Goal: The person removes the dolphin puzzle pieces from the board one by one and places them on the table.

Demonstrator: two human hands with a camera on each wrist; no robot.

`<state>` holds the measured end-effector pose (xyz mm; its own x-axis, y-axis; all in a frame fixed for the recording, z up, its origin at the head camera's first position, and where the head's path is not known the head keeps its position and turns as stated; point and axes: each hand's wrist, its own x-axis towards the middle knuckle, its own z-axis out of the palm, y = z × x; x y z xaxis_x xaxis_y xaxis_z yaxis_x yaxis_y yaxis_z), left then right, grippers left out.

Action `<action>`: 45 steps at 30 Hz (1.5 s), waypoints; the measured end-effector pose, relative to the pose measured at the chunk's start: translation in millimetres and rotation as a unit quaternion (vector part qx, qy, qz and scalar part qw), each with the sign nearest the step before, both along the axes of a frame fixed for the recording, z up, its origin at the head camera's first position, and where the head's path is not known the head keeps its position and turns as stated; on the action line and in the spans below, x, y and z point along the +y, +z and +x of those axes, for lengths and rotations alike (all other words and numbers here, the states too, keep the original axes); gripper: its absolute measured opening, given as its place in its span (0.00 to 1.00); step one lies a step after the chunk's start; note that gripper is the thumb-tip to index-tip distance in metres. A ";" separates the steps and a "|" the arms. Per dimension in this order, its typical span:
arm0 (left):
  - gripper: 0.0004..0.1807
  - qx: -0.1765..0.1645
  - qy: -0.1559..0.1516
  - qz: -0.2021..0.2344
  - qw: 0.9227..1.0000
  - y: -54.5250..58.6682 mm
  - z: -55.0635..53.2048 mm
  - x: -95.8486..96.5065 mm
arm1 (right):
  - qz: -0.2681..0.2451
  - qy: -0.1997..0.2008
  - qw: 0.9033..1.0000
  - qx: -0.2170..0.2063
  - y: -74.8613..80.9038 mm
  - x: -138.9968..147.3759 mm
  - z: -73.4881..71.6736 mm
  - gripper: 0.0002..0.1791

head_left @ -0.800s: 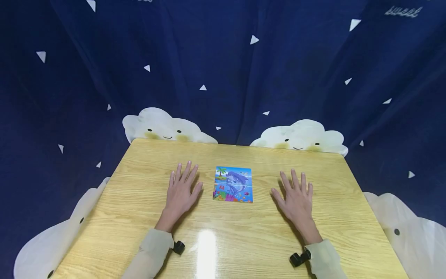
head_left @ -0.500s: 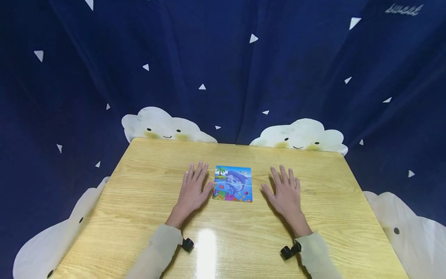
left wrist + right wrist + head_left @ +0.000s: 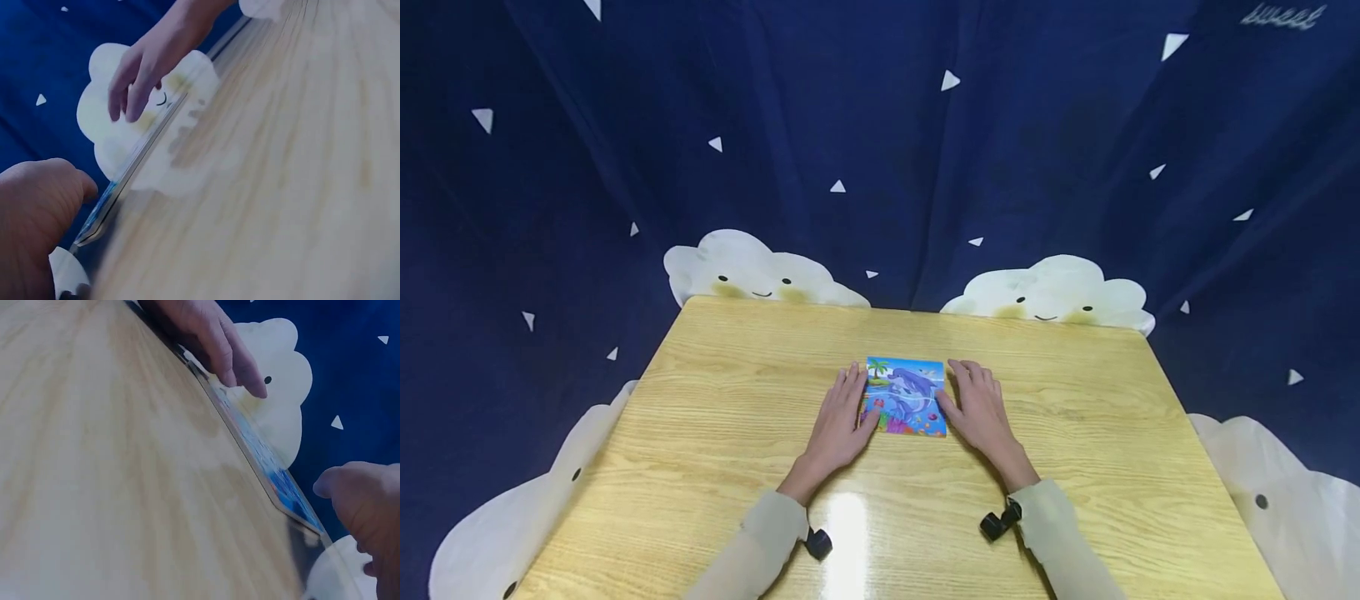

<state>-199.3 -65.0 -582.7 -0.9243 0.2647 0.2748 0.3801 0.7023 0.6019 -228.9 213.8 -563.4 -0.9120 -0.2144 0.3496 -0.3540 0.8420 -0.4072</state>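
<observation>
A thin square board (image 3: 907,398) printed with dolphins, a palm tree and coral lies flat on the wooden table. At its left edge is my left hand (image 3: 837,427), fingers nearly straight, thumb reaching over the lower left corner. My right hand (image 3: 983,410) is at the opposite edge with loosely bent fingers and its thumb at the picture's side. In the right wrist view, the right thumb (image 3: 340,484) stands slightly apart from the board's side. The left wrist view shows the left thumb (image 3: 75,184) close to the board's edge; contact cannot be told.
The wooden table (image 3: 1120,450) has light grain and a bright reflection near the front. A dark blue curtain (image 3: 880,150) with white triangles hangs behind it. White smiling clouds (image 3: 1052,287) show along the table's far edge and sides. Small black wrist cameras (image 3: 818,544) sit at both cuffs.
Both hands have moved inward from either side to the board's edges. The right fingers have become more bent. The board has stayed in about the same place.
</observation>
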 end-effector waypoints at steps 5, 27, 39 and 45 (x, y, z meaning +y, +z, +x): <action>0.36 0.024 0.003 0.001 1.000 -2.8 4.7 1.8 | -0.024 0.079 0.997 -0.011 6.8 -16.6 -14.2 0.23; 0.24 0.084 -0.074 -0.115 0.987 -3.0 9.8 12.9 | 0.007 0.185 0.979 -0.084 -2.6 -47.8 -69.9 0.24; 0.32 0.043 -0.030 -0.193 0.980 -9.5 25.4 43.6 | 0.033 0.213 0.968 -0.127 15.5 -55.4 -80.6 0.19; 0.31 0.055 -0.046 -0.214 0.974 -10.9 24.9 52.3 | 0.011 0.220 0.959 -0.177 24.4 -60.4 -85.7 0.17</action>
<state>-174.4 -12.7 -593.5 -0.8624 0.4574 0.2171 0.4991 0.8400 0.2129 -314.5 153.5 -539.0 -0.7928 -0.6090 0.0251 -0.5189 0.6527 -0.5520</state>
